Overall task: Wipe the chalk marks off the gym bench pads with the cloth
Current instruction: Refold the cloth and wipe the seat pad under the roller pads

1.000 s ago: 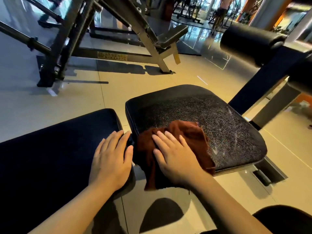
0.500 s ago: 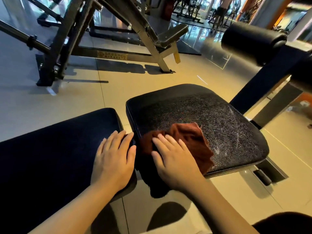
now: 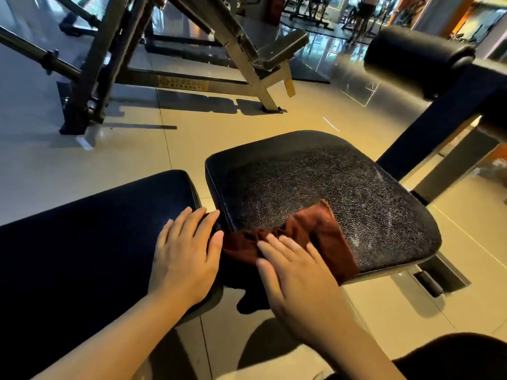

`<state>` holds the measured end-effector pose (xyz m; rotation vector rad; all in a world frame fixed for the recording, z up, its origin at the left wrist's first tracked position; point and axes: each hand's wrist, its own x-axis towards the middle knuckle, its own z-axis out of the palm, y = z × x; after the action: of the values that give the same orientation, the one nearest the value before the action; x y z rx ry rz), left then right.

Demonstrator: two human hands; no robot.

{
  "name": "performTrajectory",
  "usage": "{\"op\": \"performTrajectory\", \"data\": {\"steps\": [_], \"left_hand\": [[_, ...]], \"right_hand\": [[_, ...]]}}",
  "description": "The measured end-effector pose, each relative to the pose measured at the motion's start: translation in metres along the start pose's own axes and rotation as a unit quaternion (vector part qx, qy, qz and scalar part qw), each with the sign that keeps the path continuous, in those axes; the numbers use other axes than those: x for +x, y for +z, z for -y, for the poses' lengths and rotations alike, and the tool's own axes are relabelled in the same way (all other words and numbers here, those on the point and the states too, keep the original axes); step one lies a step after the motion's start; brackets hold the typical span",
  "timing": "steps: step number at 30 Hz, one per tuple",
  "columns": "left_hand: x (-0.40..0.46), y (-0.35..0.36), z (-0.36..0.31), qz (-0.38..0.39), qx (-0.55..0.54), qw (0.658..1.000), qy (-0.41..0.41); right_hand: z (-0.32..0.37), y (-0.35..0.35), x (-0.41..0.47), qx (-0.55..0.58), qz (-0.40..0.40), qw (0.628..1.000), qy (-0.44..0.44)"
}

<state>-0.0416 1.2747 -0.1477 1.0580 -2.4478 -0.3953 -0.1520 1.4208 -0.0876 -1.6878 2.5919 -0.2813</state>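
A black seat pad (image 3: pixel 315 187) lies ahead, its grainy top dusted with pale chalk marks toward the right side. A brown cloth (image 3: pixel 326 237) is spread over its near left corner and hangs off the front edge. My right hand (image 3: pixel 296 272) presses flat on the cloth with straight fingers. To the left is the long dark back pad (image 3: pixel 82 242). My left hand (image 3: pixel 186 256) rests flat on its near right end, fingers straight, reaching the gap between the pads.
A black foam roller (image 3: pixel 417 58) on a dark post (image 3: pixel 428 138) rises at the right. Another bench's metal frame (image 3: pixel 170 50) stands on the tiled floor (image 3: pixel 137 154) behind. A person stands far back at the top right.
My right hand has drawn the cloth back toward the pad's near left corner, so the cloth now lies flatter and more of the pad shows. The left hand stayed put.
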Motion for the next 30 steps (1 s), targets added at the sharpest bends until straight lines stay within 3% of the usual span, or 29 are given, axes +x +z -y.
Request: {"op": "performTrajectory", "data": {"steps": [4, 8, 13, 17, 25, 30], "left_hand": [[0.002, 0.001, 0.001, 0.006, -0.002, 1.0, 0.0], [0.001, 0.0, 0.001, 0.002, -0.003, 1.0, 0.0], [0.001, -0.001, -0.002, 0.006, -0.001, 1.0, 0.025], [0.002, -0.002, -0.002, 0.021, -0.004, 0.999, 0.035], [0.002, -0.007, -0.008, 0.03, -0.026, 0.999, 0.035], [0.004, -0.011, -0.007, 0.034, -0.036, 0.998, 0.028]], "right_hand": [[-0.006, 0.007, 0.07, -0.017, 0.077, 0.997, 0.023], [-0.005, 0.014, 0.078, -0.032, 0.065, 0.997, 0.027], [-0.009, 0.02, -0.008, -0.067, -0.027, 0.994, 0.081], [-0.017, 0.003, -0.011, -0.059, 0.015, 0.992, 0.111], [-0.077, -0.003, 0.112, -0.026, 0.05, 0.985, 0.161], [-0.06, 0.0, 0.093, -0.033, 0.045, 0.989, 0.138]]}}
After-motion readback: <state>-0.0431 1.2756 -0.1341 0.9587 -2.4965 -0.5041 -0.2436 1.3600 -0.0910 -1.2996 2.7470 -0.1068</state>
